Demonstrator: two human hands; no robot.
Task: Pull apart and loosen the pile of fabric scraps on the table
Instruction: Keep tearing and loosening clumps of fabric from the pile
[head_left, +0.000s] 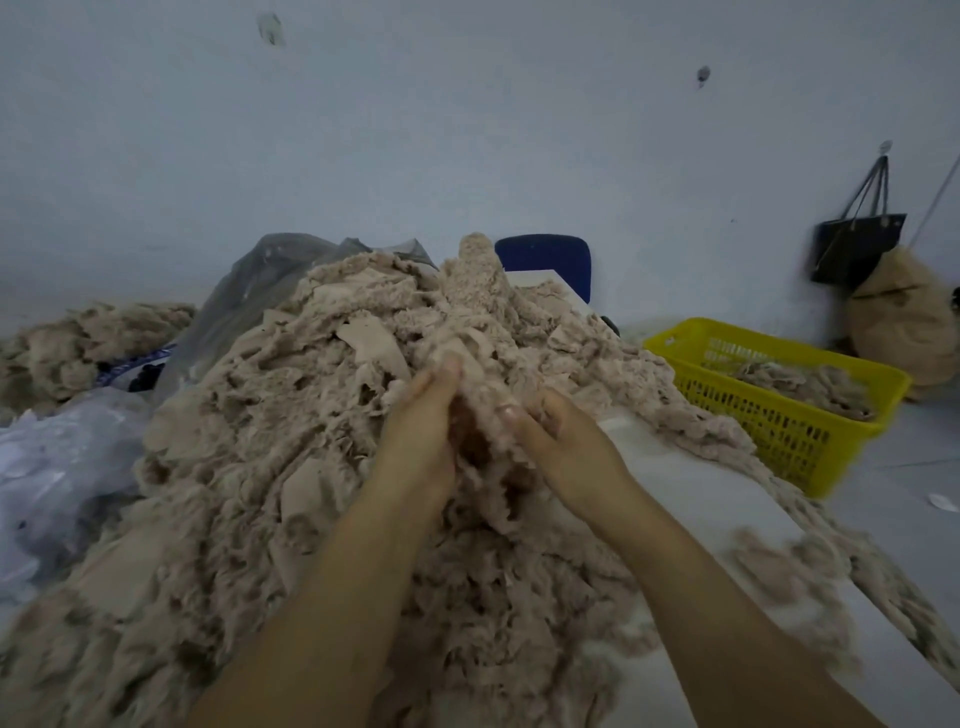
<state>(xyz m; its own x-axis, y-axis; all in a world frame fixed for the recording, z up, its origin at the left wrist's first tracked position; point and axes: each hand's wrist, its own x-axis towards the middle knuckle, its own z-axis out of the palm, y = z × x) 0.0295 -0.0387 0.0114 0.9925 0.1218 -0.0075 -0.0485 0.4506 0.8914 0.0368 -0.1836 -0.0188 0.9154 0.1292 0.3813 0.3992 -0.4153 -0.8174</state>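
Pile of beige fabric scraps (291, 415) fills centre and lower left of frame, heaped on the white bench (701, 493). Left hand (421, 421) and right hand (561, 441) meet at frame centre, both gripping one matted clump (480, 410) between them. Judged step: grip taken, clump not yet parted. The next move calls for drawing the hands apart sideways. Yellow basket (779, 421), right, holds some scraps.

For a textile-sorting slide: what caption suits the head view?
Left hand and right hand grip a clump atop the beige scrap pile; yellow basket at right.
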